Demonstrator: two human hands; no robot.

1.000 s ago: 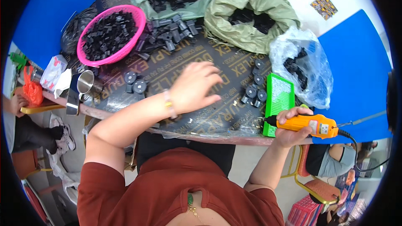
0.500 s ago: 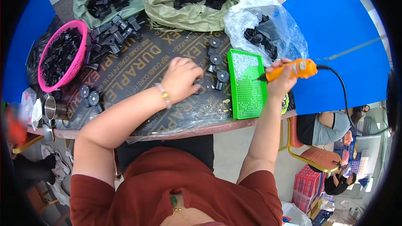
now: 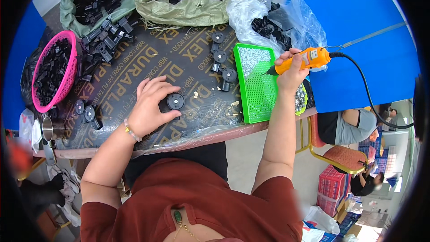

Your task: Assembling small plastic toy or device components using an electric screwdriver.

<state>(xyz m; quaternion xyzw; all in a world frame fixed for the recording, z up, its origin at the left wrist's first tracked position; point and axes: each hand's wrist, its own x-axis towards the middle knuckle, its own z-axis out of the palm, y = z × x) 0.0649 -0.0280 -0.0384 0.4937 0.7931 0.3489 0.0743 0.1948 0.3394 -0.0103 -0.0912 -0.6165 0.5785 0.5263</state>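
A seated worker's left hand (image 3: 150,107) pins a round black plastic part (image 3: 174,102) flat on the dark printed wooden desk (image 3: 188,58), fingers spread over and beside it, the grip pressing down rather than closed around it. The right hand (image 3: 291,69) is wrapped tight on an orange corded electric screwdriver (image 3: 304,60), its tip poised over the green perforated plastic screw tray (image 3: 255,83) at the desk's right side. The step in hand looks to be picking up a screw on the bit for the held part, which lies near the desk's front edge, well apart from the tray. Done well, it would call for a plumb bit, a seated screw before travel, and a steady left hand so the part cannot spin. More black parts (image 3: 221,62) wait between hand and tray; a pink plastic basket (image 3: 51,74) of pieces stands at far left.
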